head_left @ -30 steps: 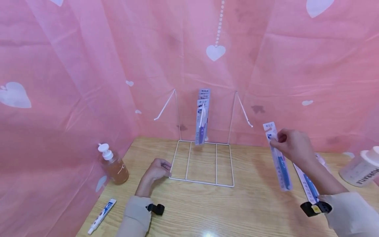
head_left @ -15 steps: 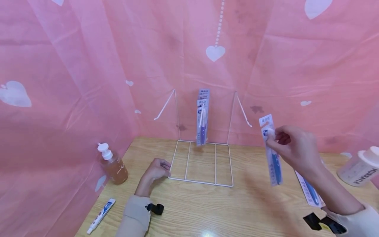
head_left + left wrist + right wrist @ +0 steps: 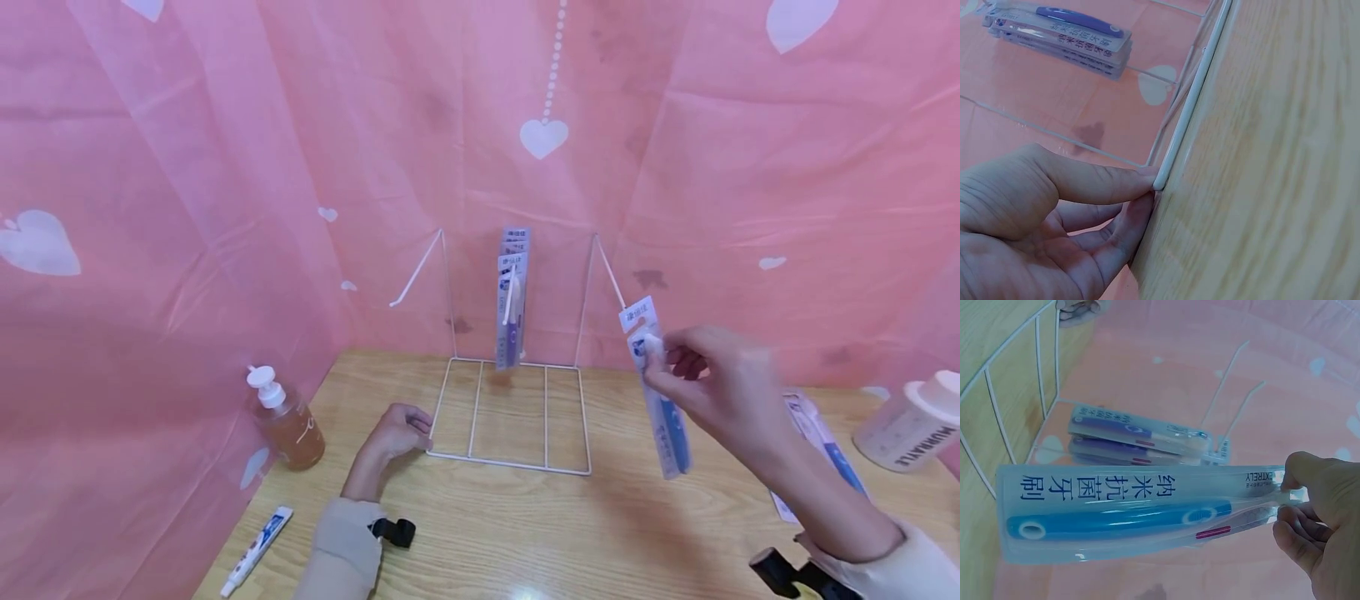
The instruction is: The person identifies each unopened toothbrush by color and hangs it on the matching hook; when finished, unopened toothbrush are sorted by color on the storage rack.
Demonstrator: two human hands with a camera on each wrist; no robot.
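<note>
A white wire rack [image 3: 507, 468] stands on the wooden table, with upright wires and three hooks. My left hand [image 3: 401, 429] pinches its front left corner between thumb and fingers, seen close in the left wrist view at the white rod [image 3: 1188, 134]. My right hand [image 3: 712, 379] pinches a packaged blue toothbrush [image 3: 1116, 515] near the top of its pack, which hangs tilted in the air. The pack's upper edge overlaps the tip of the right hook [image 3: 611, 273] in the head view. Several packaged purple toothbrushes [image 3: 510, 333] hang on the middle hook.
Another packaged blue toothbrush [image 3: 840, 462] lies on the table under my right forearm. A white bottle [image 3: 903, 429] is at the far right. To the left are an amber pump bottle [image 3: 296, 429] and a toothpaste tube [image 3: 257, 552]. A pink curtain [image 3: 405, 108] hangs behind.
My right hand has carried the packaged blue toothbrush leftward to the right hook, and the one lying on the table shows more. The left hand stays at the rack's corner.
</note>
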